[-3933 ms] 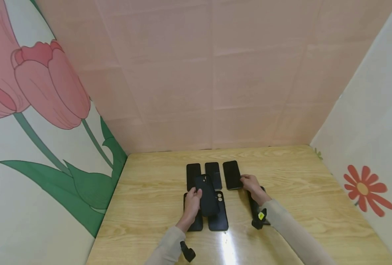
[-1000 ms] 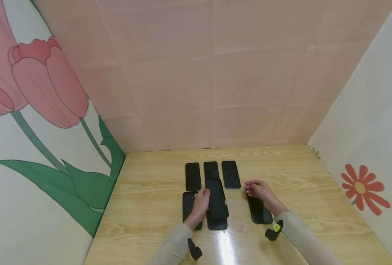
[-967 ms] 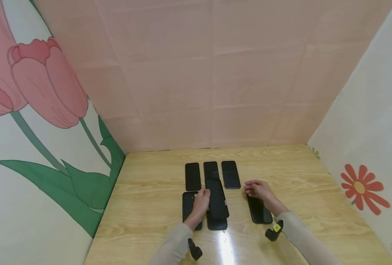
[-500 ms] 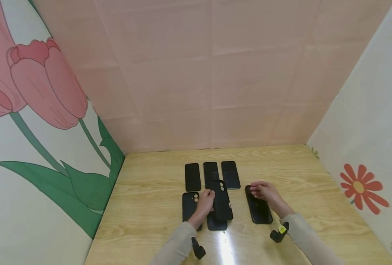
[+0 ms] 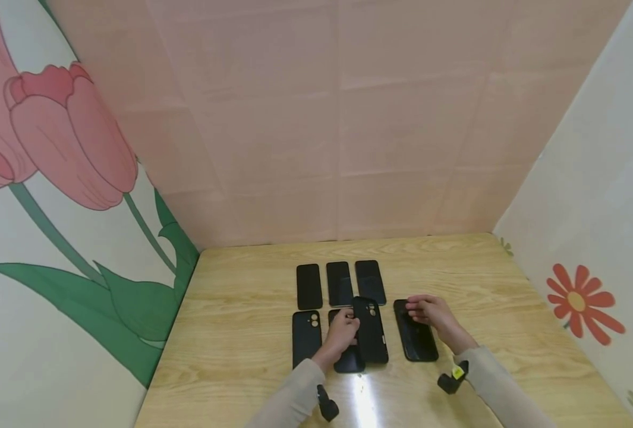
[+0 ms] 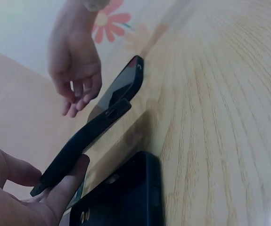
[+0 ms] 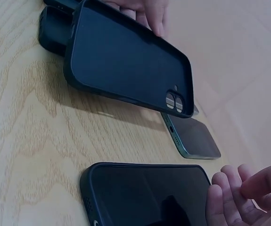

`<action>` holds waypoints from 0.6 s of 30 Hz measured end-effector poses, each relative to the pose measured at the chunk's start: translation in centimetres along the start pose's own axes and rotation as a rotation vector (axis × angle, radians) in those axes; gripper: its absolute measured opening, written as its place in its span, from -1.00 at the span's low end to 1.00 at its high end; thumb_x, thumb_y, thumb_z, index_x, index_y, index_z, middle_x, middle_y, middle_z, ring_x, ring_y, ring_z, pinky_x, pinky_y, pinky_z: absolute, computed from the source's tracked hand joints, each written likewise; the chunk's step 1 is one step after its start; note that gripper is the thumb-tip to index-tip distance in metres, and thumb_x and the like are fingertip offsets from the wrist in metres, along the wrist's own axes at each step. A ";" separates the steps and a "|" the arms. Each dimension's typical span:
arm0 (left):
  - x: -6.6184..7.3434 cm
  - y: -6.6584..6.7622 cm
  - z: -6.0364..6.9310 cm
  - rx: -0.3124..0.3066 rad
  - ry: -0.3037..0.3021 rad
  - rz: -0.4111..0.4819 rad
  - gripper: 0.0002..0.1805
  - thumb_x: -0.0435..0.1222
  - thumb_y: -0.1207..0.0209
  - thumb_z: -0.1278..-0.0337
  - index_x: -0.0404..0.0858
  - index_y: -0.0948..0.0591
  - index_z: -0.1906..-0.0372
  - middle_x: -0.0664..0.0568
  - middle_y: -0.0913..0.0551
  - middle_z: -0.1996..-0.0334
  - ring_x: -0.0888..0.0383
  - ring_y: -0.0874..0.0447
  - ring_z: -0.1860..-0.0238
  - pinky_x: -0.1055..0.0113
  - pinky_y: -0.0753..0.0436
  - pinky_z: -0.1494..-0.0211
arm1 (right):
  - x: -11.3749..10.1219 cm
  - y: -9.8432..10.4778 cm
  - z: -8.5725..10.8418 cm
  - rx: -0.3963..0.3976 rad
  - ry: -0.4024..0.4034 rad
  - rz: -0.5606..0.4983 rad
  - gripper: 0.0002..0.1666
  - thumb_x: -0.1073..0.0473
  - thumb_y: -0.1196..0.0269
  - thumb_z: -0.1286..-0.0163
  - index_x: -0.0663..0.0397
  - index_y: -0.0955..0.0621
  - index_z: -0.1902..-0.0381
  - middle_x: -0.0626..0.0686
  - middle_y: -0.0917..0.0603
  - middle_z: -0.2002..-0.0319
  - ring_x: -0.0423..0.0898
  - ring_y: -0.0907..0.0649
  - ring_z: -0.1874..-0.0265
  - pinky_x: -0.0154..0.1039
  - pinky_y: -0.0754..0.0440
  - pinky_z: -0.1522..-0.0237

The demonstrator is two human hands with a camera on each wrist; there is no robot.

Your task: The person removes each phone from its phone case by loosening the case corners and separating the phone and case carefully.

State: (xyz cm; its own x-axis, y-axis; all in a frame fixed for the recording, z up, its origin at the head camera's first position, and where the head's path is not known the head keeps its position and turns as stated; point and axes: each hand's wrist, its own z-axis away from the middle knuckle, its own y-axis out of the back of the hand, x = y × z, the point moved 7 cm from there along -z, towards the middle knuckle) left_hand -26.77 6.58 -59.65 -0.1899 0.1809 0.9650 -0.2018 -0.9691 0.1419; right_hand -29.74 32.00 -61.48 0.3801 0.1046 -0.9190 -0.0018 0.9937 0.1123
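Note:
My left hand pinches a black phone case by its left edge, holding it tilted above the table. In the right wrist view the hollow inside of this case and its two camera holes show. To its right, a phone in a black case lies screen up on the table. My right hand hovers over that phone's upper end, fingers loosely bent and holding nothing; contact cannot be told. Under the left hand lies another black case, partly covered. A further case lies left of it.
Behind the hands, a row of dark phones lies flat: a left one, a middle one and a right one. The wooden table meets a pink wall sheet at its far edge.
My left hand has moved right with the case, from above the middle front case towards the phone on the right. The right hand has drifted slightly right, over that phone's upper end.

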 end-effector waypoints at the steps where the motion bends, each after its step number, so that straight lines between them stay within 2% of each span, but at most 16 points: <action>1: 0.0 -0.1 0.0 -0.002 -0.001 0.004 -0.65 -0.38 -0.05 -0.41 -0.47 -0.45 -0.19 -0.27 -0.63 0.01 -0.11 -0.66 0.10 0.12 -0.69 0.31 | 0.0 0.0 0.0 0.003 0.002 -0.002 -0.60 0.34 0.16 -0.58 0.52 -0.44 -0.18 0.14 -0.71 0.17 -0.09 -0.68 0.28 -0.20 -0.67 0.19; 8: -0.2 -1.1 0.0 -0.023 -0.017 0.001 -0.66 -0.40 -0.05 -0.41 -0.48 -0.44 -0.18 -0.27 -0.66 0.09 -0.09 -0.67 0.18 0.17 -0.69 0.35 | 0.2 0.1 0.1 -0.005 0.013 -0.011 -0.60 0.36 0.16 -0.56 0.53 -0.43 -0.18 0.07 -0.71 0.21 -0.11 -0.69 0.28 -0.19 -0.67 0.18; 13: -0.6 -1.6 -0.1 -0.055 -0.004 -0.007 -0.63 -0.42 -0.06 -0.41 -0.50 -0.41 -0.22 -0.24 -0.65 0.10 -0.07 -0.66 0.12 0.16 -0.70 0.31 | 0.2 0.1 0.0 -0.005 -0.003 -0.028 -0.59 0.36 0.15 -0.56 0.55 -0.41 -0.21 0.07 -0.72 0.21 -0.12 -0.69 0.28 -0.21 -0.67 0.19; 18: -0.6 -2.0 0.0 -0.084 0.018 -0.006 -0.55 -0.43 -0.06 -0.41 -0.51 -0.34 -0.30 -0.27 -0.60 0.03 -0.08 -0.64 0.05 0.12 -0.70 0.23 | 0.0 0.1 -0.1 0.003 0.002 -0.019 -0.59 0.36 0.11 -0.54 0.55 -0.40 -0.21 0.05 -0.71 0.23 -0.12 -0.68 0.29 -0.20 -0.67 0.18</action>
State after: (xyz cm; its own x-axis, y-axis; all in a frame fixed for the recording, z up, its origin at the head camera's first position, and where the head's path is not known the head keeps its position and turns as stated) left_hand -26.26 8.37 -60.50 -0.2056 0.1906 0.9599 -0.2830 -0.9505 0.1281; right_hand -29.86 32.07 -61.49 0.3780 0.0861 -0.9218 0.0076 0.9953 0.0961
